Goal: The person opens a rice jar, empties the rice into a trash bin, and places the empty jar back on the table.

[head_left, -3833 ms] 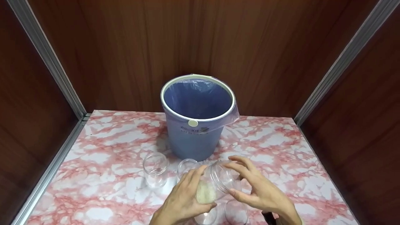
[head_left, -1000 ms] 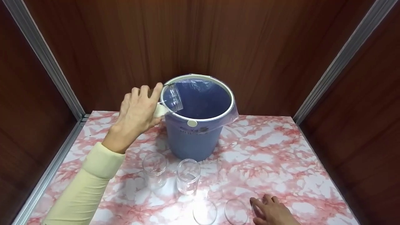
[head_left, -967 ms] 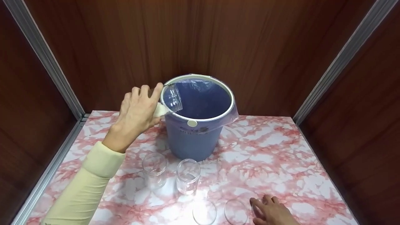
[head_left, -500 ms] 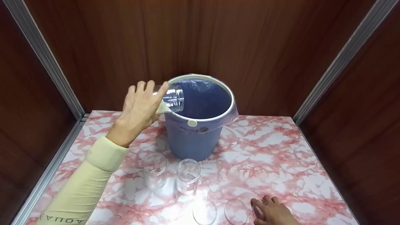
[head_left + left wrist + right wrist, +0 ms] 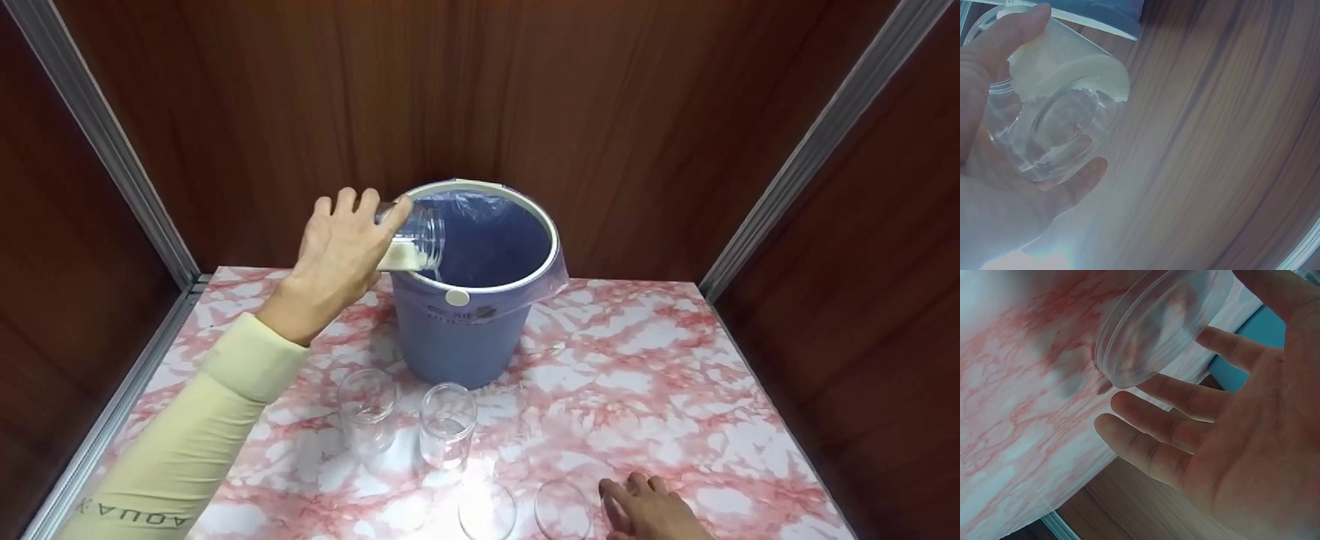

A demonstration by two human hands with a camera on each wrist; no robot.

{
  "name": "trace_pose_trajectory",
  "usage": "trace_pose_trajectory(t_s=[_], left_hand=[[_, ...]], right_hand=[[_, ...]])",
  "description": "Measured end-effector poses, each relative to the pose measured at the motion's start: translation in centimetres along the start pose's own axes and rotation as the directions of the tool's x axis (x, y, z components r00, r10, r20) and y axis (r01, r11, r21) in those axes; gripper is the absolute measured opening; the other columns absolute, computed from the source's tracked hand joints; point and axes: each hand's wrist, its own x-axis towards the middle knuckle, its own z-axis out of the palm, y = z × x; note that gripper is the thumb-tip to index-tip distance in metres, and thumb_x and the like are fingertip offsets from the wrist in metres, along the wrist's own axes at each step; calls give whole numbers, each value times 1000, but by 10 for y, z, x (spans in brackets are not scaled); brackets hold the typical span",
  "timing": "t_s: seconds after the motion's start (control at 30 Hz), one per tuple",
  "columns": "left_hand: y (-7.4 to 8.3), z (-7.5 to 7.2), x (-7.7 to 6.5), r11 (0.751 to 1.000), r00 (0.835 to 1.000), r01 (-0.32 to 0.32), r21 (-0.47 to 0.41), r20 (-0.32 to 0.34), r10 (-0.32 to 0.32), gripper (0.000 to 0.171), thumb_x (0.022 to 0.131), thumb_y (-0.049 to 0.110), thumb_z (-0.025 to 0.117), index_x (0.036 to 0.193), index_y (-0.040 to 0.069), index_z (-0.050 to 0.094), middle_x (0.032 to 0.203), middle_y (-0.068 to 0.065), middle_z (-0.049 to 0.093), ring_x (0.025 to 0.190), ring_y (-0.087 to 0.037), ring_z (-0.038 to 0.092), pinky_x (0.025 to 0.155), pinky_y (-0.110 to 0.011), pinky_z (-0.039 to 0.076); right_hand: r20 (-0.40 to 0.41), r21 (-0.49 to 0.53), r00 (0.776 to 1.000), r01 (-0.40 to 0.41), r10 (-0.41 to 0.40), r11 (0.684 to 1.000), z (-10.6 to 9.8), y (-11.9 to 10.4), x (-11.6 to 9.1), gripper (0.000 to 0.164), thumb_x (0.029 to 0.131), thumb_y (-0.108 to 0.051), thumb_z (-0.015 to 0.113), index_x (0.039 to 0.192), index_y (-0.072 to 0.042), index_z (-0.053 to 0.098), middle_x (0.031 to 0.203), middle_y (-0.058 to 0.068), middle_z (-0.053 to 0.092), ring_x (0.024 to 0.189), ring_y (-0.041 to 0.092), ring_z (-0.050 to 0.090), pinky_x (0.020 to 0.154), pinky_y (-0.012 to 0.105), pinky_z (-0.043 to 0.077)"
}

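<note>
My left hand point(image 5: 341, 247) grips a clear jar point(image 5: 432, 231) lying tilted on its side, its mouth over the left part of a blue bin point(image 5: 461, 341). Pale, fine-looking contents point(image 5: 401, 256) lie along the jar's lower side and reach its mouth. In the left wrist view, thumb and fingers wrap the jar point(image 5: 1072, 121), and its bottom faces the camera. Low at the right, my right hand point(image 5: 654, 514) holds a clear round lid point(image 5: 1165, 329) by its edge between thumb and fingers. In the head view much of that lid is hidden behind the fingers.
Two uncovered clear jars, a left one point(image 5: 367, 412) and a right one point(image 5: 448, 427), stand before the bin. Two clear lids, one point(image 5: 487, 511) beside the other point(image 5: 562, 511), lie near the front edge. Brown panels point(image 5: 480, 90) enclose the marbled table point(image 5: 637, 375).
Earlier both hands were on the jar and its lid; the lid is now off in my right hand. The left hand has carried the jar to the bin, and its contents have slid mouthward.
</note>
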Motion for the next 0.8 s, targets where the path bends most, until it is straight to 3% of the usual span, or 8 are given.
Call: trace_pose_trajectory(t_s=[0.3,0.53,0.8], left_hand=[[0,-1,1,999,999,-44,14,-23,44,78,61,14,79,128,20,39,108,-21,51,96,-39,48,70,-48,42],[1,-4,6,998,997,-58,37,43,57,87,60,18,82,134,22,35,116,-21,48,104,-39,46,77,-50,44],[4,-2,8,995,996,-79,57,41,77,90,59,13,81,136,23,35,117,-22,47,104,-40,46,75,-48,43]], right_hand=[[-41,-3,999,29,-29,1000,2,-1,0,75,75,-61,59,129,-11,44,109,19,48,87,35,48,56,52,45],[11,10,998,-59,59,998,1,-3,1,81,68,-67,59,130,-17,44,110,15,48,90,33,47,60,52,43],[27,17,999,-44,44,999,-1,-3,2,80,69,-68,57,128,-15,44,108,16,48,89,33,47,61,53,43]])
